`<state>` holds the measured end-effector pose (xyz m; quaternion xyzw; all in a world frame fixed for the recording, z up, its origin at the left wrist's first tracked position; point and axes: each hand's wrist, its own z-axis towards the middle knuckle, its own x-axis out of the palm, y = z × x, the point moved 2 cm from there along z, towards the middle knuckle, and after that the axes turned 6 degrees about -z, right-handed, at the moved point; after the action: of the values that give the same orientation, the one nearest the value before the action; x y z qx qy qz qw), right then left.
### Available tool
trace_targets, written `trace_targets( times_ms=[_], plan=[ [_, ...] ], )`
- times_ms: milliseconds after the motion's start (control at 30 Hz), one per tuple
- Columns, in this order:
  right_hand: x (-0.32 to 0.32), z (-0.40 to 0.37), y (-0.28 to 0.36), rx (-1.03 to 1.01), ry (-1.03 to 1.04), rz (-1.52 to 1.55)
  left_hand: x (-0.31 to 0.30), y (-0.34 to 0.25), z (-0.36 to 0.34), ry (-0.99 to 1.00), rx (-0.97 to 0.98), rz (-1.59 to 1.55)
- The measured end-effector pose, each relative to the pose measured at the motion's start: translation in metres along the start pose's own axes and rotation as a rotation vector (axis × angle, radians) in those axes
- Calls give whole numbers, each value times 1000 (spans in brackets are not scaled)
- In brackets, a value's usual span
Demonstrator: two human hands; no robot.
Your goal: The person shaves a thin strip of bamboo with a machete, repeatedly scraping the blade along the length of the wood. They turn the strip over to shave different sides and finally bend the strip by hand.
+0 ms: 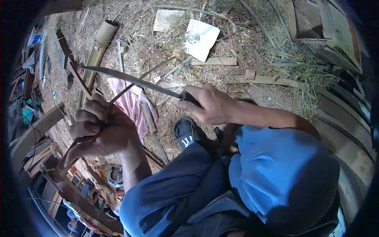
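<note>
My right hand (211,103) is wrapped round the dark handle of a long knife (114,74), whose blade reaches out to the left. In my left hand (104,128), with fingers curled, is a thin strip of wood or bamboo (122,92) that slants up and to the right. Blade and strip cross in this view, a little beyond my left fingers. Below both hands, a pink cloth (136,106) lies crumpled on the ground. My foot in a dark sandal (183,130) shows under the right hand.
Shavings and straw cover the ground. A white sheet (203,35) lies ahead, by a short wooden board (215,61). A bamboo length (106,32) is at upper left. Timber (35,128) crowds the left side, and curved slats (343,130) stand at right.
</note>
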<state>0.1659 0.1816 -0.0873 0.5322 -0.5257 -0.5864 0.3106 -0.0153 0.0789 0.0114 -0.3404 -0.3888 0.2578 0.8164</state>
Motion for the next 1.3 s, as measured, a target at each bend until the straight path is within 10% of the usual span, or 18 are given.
trace_targets(
  times_ms=[267, 633, 733, 933, 1000, 1200, 1300],
  plan=[
    [21, -15, -122, 543, -10, -96, 3, 0, -9, 110, -19, -77],
    [39, -5, -63, 23, -47, -82, 5, 3, -6, 109, 4, 66],
    [29, -8, -114, 608, 27, -48, -13, 1, -3, 164, -20, 4],
    [23, 9, -49, 368, -11, -9, 1, 4, -4, 97, 5, 86],
    [23, 8, -23, -67, -24, 73, -5, 4, -3, 92, -58, 79],
    [35, 0, -107, 523, -15, -23, -16, 0, 1, 8, 0, 77],
    [41, 0, -100, 414, -119, -44, 0, 2, -4, 65, 45, 159]
  ],
)
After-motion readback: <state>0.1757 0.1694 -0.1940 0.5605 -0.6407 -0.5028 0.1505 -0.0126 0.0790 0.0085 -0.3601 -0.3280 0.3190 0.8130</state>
